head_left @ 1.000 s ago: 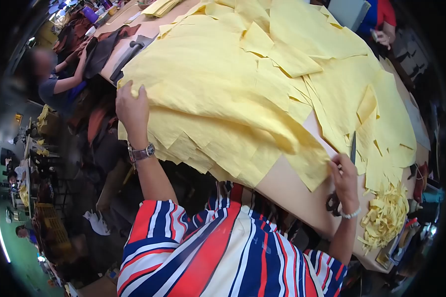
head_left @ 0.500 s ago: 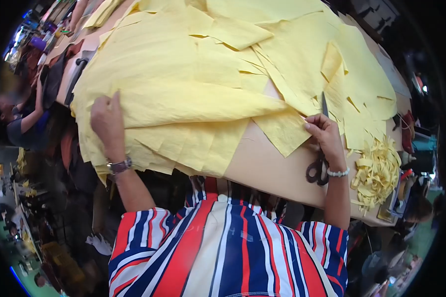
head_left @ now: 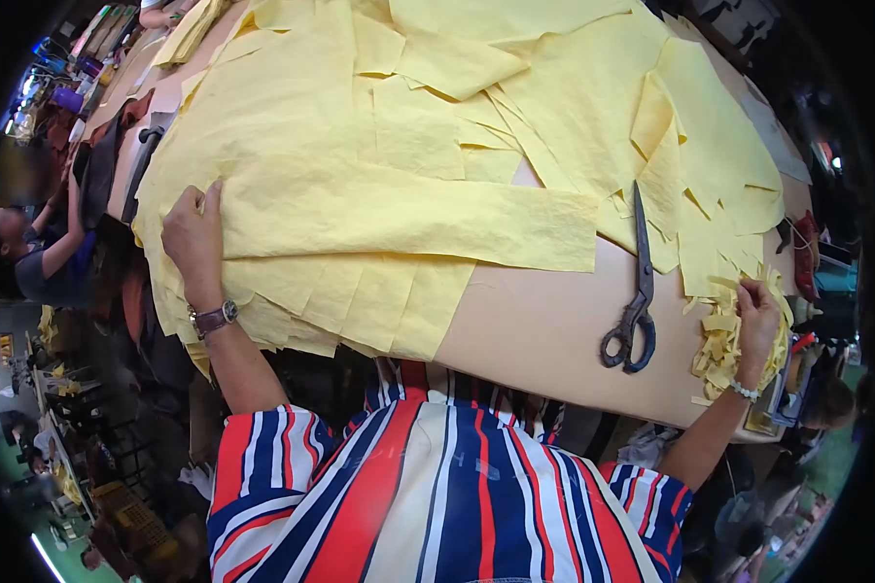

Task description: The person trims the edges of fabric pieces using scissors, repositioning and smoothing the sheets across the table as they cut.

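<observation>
A long yellow fabric piece (head_left: 408, 219) lies flat over other yellow layers, its straight right end over bare table. My left hand (head_left: 194, 238) is closed at its left end, thumb and fingers pinching the cloth. My right hand (head_left: 759, 319) is over a heap of thin yellow fabric scraps (head_left: 717, 340) at the table's right edge. Its fingers are closed by a thin yellow scrap at the fingertips; the palm side is hidden. Dark metal scissors (head_left: 640, 282) lie between the fabric piece and the heap, blades pointing away from me, with no hand on them.
Wide yellow sheets (head_left: 544, 58) cover the far part of the table (head_left: 544, 340). Another person (head_left: 44, 253) handles dark material at the left. A person's hand and a yellow stack (head_left: 190, 34) are at the far left corner.
My right hand has let go of the yellow piece and moved right to the scrap heap. The piece's right end now lies flat. My left hand has shifted slightly left.
</observation>
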Action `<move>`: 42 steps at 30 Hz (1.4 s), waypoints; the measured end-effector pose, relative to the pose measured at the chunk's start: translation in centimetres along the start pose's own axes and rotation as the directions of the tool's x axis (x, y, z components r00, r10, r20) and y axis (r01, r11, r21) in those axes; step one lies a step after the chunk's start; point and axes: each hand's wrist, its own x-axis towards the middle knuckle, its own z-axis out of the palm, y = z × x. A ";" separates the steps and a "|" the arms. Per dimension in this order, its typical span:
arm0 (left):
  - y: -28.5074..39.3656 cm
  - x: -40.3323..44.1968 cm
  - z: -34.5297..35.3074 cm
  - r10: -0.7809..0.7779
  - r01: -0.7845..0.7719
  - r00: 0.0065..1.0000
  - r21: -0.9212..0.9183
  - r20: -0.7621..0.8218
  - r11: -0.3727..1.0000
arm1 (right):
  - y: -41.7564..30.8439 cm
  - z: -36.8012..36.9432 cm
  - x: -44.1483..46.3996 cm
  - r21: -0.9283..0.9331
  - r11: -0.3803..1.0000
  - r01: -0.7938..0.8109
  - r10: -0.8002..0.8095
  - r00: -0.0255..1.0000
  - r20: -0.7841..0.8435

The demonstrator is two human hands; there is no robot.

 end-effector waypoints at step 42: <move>2.6 17.4 -16.2 0.428 -0.523 0.614 0.064 -0.664 0.850 | -31.6 15.6 -15.6 0.906 0.317 0.281 -0.821 0.559 0.114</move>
